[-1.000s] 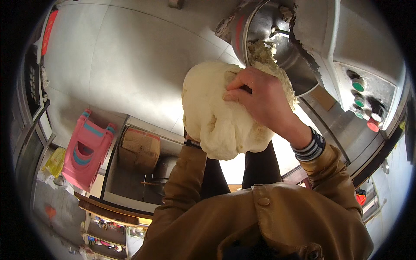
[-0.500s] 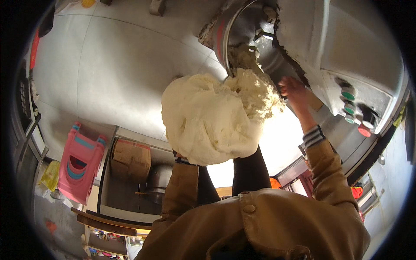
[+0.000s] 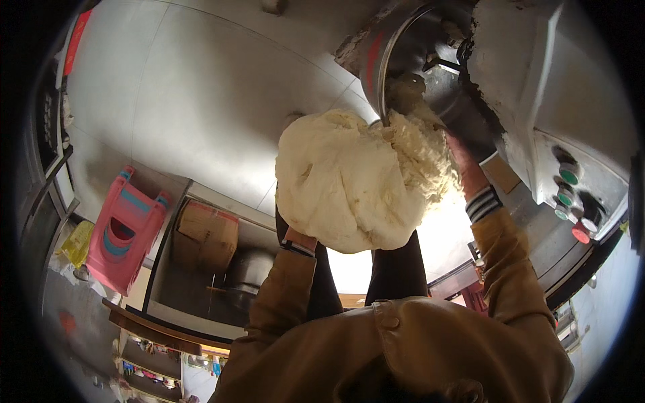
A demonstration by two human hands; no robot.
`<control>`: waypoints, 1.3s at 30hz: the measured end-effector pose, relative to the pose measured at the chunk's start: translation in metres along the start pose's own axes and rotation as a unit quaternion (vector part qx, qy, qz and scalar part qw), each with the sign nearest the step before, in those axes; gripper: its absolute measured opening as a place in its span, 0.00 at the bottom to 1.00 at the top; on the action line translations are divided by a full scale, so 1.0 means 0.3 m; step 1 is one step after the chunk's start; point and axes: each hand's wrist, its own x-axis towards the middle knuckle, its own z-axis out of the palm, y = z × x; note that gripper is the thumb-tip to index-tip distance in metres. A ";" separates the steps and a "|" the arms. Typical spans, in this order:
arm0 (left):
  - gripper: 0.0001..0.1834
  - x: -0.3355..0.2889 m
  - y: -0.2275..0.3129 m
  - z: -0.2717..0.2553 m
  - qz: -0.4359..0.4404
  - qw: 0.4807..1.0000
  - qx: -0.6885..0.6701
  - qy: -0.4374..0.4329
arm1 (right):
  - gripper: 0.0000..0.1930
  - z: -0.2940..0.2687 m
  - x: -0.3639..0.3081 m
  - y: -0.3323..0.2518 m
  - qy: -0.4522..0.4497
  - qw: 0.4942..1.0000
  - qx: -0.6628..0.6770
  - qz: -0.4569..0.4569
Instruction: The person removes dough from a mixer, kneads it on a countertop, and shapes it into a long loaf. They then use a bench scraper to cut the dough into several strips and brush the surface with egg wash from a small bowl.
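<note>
A big pale lump of dough hangs in front of my body, smooth on its left and ragged on its right. Beneath its lower left side is my left hand, bearing the lump; its fingers are hidden under it. My right hand lies against the ragged right edge, its fingers out of sight behind the dough. From that ragged part a strand of dough stretches up into the steel mixer bowl, where a metal mixing arm shows.
Right of the bowl stands the mixer's white body, with green and red buttons on its panel. A pink and blue folding stool leans at the left. Beside it, an open compartment holds a cardboard box and a steel pot.
My right hand has moved from beside the dough in against its ragged edge, fingers now behind it. The view has shifted, so the bowl and dough sit further right.
</note>
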 end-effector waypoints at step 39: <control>0.26 -2.096 -0.380 2.145 0.357 0.450 0.438 -0.691 | 0.32 -0.943 -2.583 -0.109 0.559 0.191 -0.146 -0.794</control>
